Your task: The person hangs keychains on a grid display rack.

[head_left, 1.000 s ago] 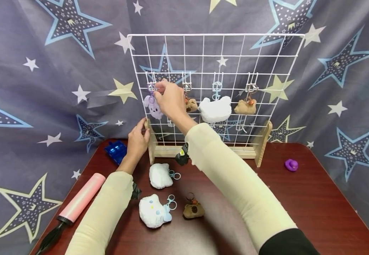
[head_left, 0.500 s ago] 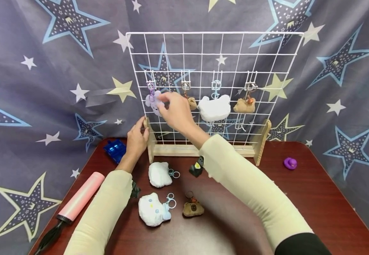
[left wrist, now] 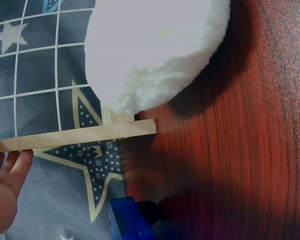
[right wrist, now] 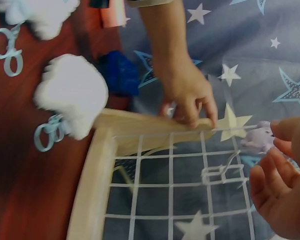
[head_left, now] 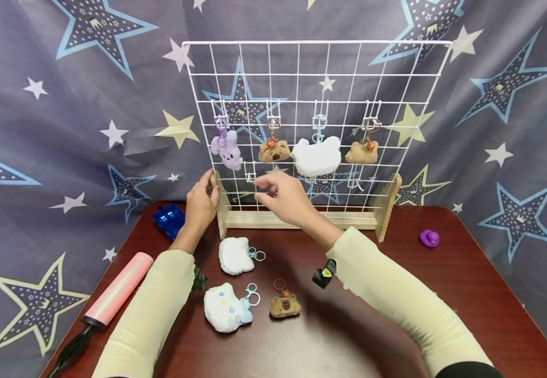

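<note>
My left hand [head_left: 200,205] grips the top of the wooden left foot [head_left: 221,210] of a white wire grid rack [head_left: 316,74]; its fingers also show on that foot in the left wrist view. In front of the lower grid, my right hand [head_left: 290,199] holds nothing, fingers loosely bent, near a bare hook [head_left: 250,176]. A row of plush keychains hangs from hooks: a lilac bunny [head_left: 228,150], a brown bear-like plush [head_left: 274,151], a white plush [head_left: 317,156] and a tan plush [head_left: 362,152].
On the table lie two white plush keychains [head_left: 235,256], one a face-up white cat [head_left: 226,308], and a brown plush keychain [head_left: 285,305]. A blue plastic object [head_left: 169,220] and pink pump [head_left: 119,289] are at left, a purple rubber duck [head_left: 429,238] at right.
My right hand has let go of the lilac bunny and moved down and to the right, away from it. The bunny hangs from its hook. My left hand stays on the rack's foot.
</note>
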Tool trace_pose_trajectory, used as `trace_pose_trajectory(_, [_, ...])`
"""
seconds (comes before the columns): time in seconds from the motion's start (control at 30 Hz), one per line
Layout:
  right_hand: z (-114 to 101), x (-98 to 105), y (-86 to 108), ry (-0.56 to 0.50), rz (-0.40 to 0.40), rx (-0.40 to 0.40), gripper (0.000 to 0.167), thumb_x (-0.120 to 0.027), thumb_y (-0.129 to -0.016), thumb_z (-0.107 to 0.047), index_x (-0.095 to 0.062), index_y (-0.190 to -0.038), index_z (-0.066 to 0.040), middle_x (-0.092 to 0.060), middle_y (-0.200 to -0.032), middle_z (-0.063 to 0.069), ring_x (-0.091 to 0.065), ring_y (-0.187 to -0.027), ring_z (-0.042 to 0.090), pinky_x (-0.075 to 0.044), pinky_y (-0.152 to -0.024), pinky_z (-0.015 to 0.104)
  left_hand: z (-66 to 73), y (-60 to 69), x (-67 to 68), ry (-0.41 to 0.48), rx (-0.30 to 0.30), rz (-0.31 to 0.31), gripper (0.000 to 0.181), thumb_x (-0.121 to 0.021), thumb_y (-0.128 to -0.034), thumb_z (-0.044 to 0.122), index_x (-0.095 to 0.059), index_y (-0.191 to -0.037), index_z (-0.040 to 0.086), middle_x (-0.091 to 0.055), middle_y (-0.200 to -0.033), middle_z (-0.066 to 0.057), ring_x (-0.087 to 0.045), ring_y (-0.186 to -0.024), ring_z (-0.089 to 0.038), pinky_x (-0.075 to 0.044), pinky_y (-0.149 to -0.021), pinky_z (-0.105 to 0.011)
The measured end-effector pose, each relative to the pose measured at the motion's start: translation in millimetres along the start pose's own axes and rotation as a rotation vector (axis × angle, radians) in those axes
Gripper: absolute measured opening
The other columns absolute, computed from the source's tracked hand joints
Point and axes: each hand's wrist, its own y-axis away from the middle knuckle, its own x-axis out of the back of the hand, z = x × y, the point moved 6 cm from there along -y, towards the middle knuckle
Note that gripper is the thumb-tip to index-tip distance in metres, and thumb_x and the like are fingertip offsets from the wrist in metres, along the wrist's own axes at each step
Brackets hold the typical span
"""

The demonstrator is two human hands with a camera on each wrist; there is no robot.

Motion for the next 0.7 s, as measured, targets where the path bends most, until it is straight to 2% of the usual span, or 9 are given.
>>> trace_pose_trajectory(0.23, [29.7,-5.8,30.7,-0.018,-0.090,-0.009,0.028,-0.074,-0.092,-0.020,-0.075,-0.119,-0.013,-0.072,-0.103,0.003,-0.066,-0.086,0.014,-0.052,-0.074,0.027,-0.8,-0.4,-0.3,0.006,-0.010,0.010,0.051,-0.063,-0.0940,0.006,-0.057,-0.144,0.009,-0.070,-0.116,-0.026,-0.072,-0.096,-0.039,-0.058,-0.087,-0.051])
trace_pose_trajectory(0.37, [42.9,-14.2,49.2,-0.045,-0.170,0.010,0.028,-0.074,-0.091,-0.016,-0.075,-0.118,-0.011,-0.073,-0.100,0.004,-0.068,-0.086,0.015,-0.056,-0.074,0.030,-0.2,-0.9,0.9,0.004,-0.006,0.011,0.050,-0.064,-0.0940,0.007,-0.058,-0.144,0.010,-0.070,-0.116,-0.025,-0.071,-0.097,-0.039,-0.057,-0.088,-0.051])
trace_pose_trajectory(0.57, [65.3,-36.4,80.4,-0.047,-0.300,0.054,0.030,-0.073,-0.093,-0.017,-0.072,-0.123,-0.012,-0.076,-0.099,0.000,-0.071,-0.092,0.013,-0.058,-0.085,0.031,1.2,-0.3,-0.4,0.007,-0.020,0.010,0.050,-0.063,-0.0943,0.007,-0.057,-0.144,0.007,-0.069,-0.117,-0.027,-0.071,-0.098,-0.040,-0.057,-0.088,-0.051])
trace_pose_trajectory(0.7, [77.5,-53.0,98.7,-0.067,-0.362,0.062,0.030,-0.072,-0.093,-0.015,-0.071,-0.123,-0.010,-0.077,-0.098,0.002,-0.071,-0.088,0.011,-0.058,-0.080,0.029,0.6,0.9,-0.6,0.010,-0.020,0.016,0.050,-0.063,-0.0943,0.006,-0.057,-0.143,0.007,-0.069,-0.117,-0.027,-0.071,-0.097,-0.040,-0.057,-0.089,-0.051])
